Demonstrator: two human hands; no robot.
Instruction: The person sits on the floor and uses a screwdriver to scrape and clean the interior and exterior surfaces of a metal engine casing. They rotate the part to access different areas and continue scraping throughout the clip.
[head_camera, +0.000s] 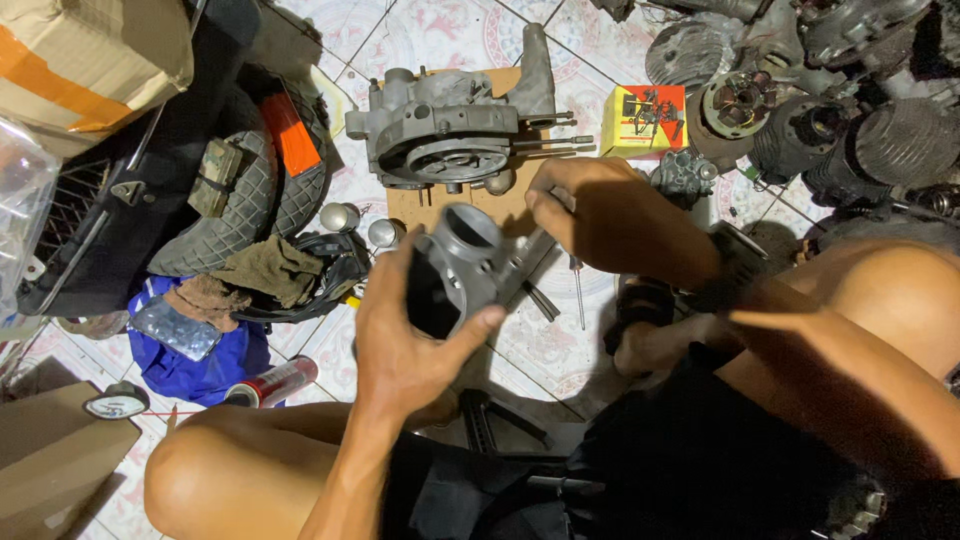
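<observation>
Left hand (400, 335) grips a grey metal housing (460, 265); right hand (600, 215), closed on a slim tool, works its far edge, which demands a steady hold.

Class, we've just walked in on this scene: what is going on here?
A person sits on a tiled floor among engine parts. Their left hand holds up a grey metal housing, while the right hand works a thin tool at its upper edge. A larger engine casing rests on a board ahead, with a yellow box beside it.
</observation>
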